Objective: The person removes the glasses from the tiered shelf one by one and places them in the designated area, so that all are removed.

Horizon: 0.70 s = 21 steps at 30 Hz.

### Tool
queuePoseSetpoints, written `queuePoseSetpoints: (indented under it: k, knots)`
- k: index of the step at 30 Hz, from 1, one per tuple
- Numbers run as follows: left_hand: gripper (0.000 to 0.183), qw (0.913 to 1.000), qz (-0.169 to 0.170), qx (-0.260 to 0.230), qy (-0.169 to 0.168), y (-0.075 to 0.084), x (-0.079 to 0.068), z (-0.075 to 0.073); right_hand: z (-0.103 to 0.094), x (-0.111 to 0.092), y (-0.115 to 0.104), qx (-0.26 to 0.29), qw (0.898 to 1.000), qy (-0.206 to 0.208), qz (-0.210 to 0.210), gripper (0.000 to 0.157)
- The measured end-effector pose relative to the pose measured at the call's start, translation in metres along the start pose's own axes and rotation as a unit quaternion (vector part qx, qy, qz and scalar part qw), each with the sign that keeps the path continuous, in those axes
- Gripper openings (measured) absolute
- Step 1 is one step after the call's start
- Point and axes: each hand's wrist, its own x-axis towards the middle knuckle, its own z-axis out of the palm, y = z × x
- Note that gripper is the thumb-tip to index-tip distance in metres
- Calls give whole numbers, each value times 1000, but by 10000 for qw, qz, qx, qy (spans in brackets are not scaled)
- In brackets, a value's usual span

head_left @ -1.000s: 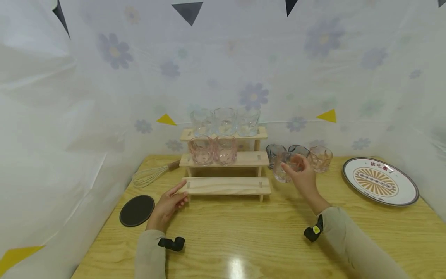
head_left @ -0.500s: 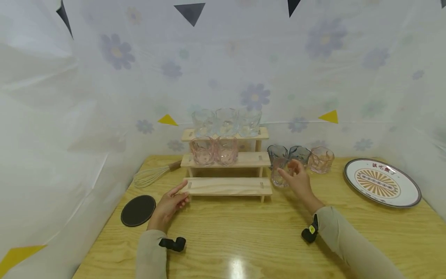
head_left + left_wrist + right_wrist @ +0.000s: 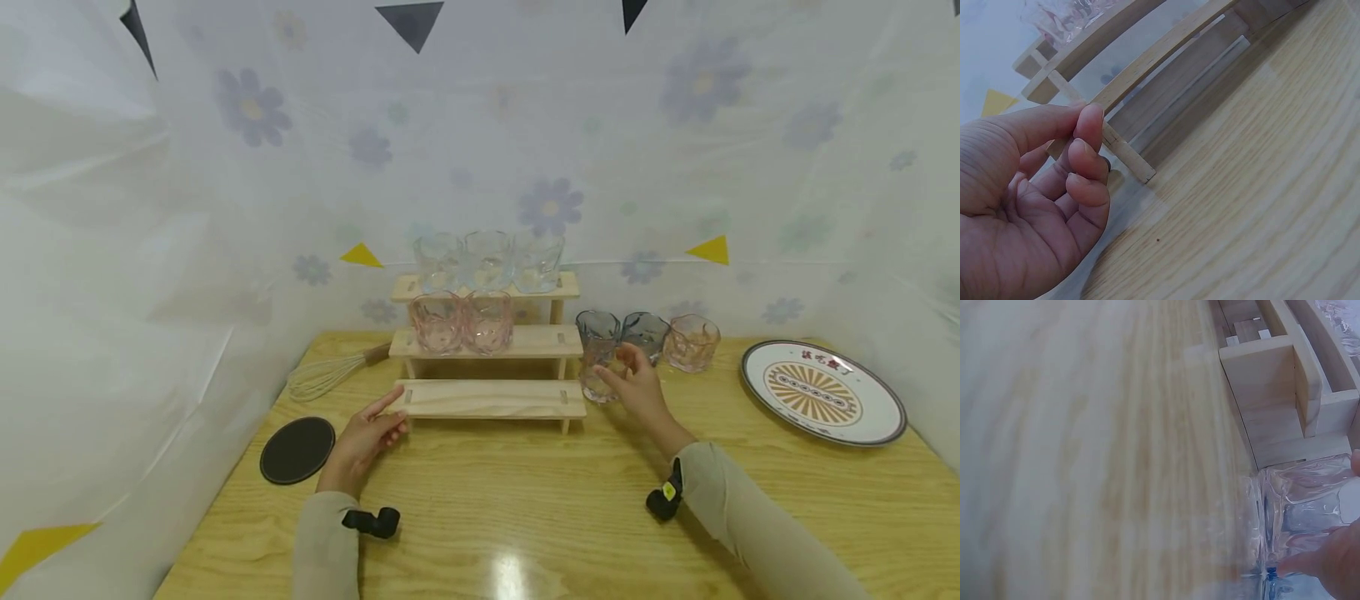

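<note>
My right hand (image 3: 636, 385) holds a clear, faintly pink glass (image 3: 594, 385) just right of the lowest step of a three-step wooden rack (image 3: 491, 398). In the right wrist view, the glass (image 3: 1300, 503) is close to the rack's end, with fingers (image 3: 1335, 565) on its side. My left hand (image 3: 362, 446) pinches the left end of the lowest step; the left wrist view shows thumb and index finger meeting at that board (image 3: 1141, 75). Two pink glasses (image 3: 487, 323) stand on the middle step. Several clear glasses (image 3: 489, 262) line the top one.
Two dark grey-blue glasses (image 3: 643, 333) and a pink glass (image 3: 692, 343) stand right of the rack. A patterned plate (image 3: 862, 425) lies farther right. To the left are a whisk (image 3: 330, 377) and a round black coaster (image 3: 298, 450). A white curtain (image 3: 465, 133) hangs behind.
My right hand has moved slightly left and toward me with the glass, lowering it beside the rack's lowest step. The left hand stays at the rack's left end.
</note>
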Motion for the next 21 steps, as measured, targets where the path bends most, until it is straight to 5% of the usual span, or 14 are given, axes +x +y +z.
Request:
queuePoseSetpoints:
  k: [21]
  knots:
    - [54, 9998, -43, -28, 172, -2, 3, 1, 1, 2, -2, -146, 9993, -139, 304, 80]
